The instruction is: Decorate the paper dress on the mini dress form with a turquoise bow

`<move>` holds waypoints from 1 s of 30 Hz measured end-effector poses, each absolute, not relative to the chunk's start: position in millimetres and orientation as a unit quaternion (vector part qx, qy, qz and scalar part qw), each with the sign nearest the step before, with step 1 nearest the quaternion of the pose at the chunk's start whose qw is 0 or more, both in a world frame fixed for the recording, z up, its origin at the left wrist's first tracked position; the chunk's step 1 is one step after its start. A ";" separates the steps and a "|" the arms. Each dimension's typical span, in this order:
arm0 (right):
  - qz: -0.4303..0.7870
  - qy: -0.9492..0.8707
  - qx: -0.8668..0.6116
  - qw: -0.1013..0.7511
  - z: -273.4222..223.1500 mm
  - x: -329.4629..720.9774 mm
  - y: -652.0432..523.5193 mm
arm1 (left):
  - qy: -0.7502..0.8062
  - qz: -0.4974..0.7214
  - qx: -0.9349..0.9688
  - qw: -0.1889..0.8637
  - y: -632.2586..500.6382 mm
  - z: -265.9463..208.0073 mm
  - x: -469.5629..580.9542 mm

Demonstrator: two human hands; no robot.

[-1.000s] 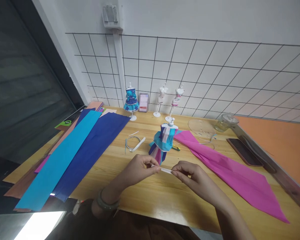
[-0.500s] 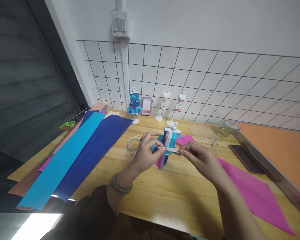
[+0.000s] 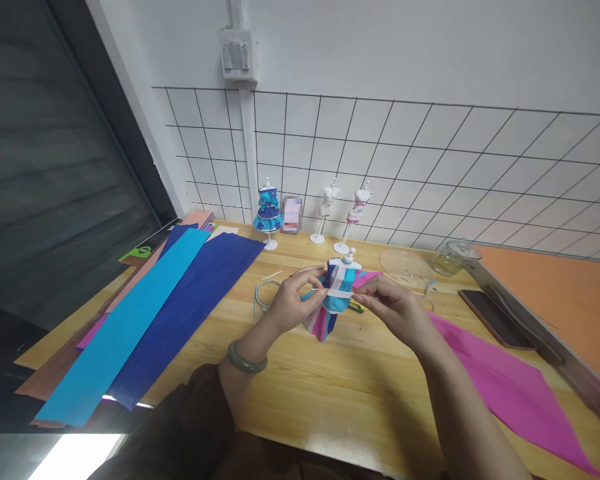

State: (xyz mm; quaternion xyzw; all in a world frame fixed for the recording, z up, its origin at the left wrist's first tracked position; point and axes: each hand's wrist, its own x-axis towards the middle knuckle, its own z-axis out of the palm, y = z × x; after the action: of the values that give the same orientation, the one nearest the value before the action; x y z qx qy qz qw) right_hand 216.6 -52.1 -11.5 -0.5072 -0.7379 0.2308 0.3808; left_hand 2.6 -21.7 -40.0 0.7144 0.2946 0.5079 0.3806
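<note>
- At far left, we are seeing a long, flat, light-blue sheet (image 3: 125, 327) lying partly over a wide dark-blue sheet (image 3: 190, 300) on the pale wooden bench (image 3: 300, 413).
- Our left hand (image 3: 297, 301) is pinching one end of a narrow, flat white strip (image 3: 340, 293).
- The strip is spanning the front of a small white dress form (image 3: 351, 255); we cannot tell whether they are touching.
- Our right hand (image 3: 394, 308) is pinching the strip's other end.
- Farther right, a bright-pink sheet (image 3: 515, 390) is lying near a dark rectangular device (image 3: 497, 319).
</note>
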 end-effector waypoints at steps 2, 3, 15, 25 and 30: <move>0.230 -0.739 -0.492 0.398 -12.5 215.9 -49.9 | 0.294 0.508 0.710 0.388 -20.2 -40.6 2.4; 0.238 -0.737 -0.485 0.407 -13.1 215.3 -48.9 | 0.295 0.508 0.709 0.391 -19.2 -40.9 2.4; 0.327 -0.653 -0.501 0.465 -22.8 211.0 -40.7 | 0.236 0.546 0.663 0.455 -0.8 -52.8 4.7; 0.358 -0.612 -0.522 0.475 -19.8 209.6 -37.7 | 0.235 0.521 0.656 0.492 4.8 -51.2 2.1; 0.360 -0.615 -0.514 0.478 -20.4 210.5 -37.0 | 0.233 0.512 0.664 0.492 3.4 -48.1 -1.1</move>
State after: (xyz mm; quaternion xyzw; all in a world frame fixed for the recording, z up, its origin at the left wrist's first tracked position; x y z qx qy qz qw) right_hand 210.5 -37.0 -20.4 -0.5136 -0.6151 0.3601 0.4777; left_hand -1.1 3.4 -48.1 0.6643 0.2332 0.5121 0.4920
